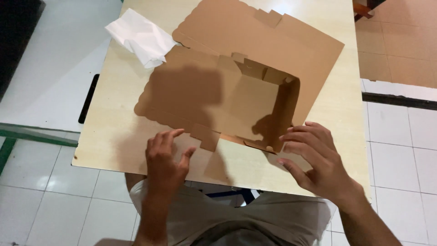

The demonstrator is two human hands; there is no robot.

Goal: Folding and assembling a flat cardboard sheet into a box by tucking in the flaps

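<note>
cardboard box [255, 86] top flap cut off at upper edge, near wall hidden behind right hand [314, 159]

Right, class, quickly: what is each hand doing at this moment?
Left hand: open, fingers resting on the near flap of the cardboard box, gripping nothing.
Right hand: open, fingertips against the box's raised right wall, holding nothing.

Brown cardboard box [255, 98] — half-folded, seemingly — mid-table.

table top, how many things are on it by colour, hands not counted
Brown: 1, the half-folded cardboard box, near wall touched by the left hand and right hand.
White: 1, the crumpled paper at the far left corner.
Total: 2 on the wooden table.
</note>
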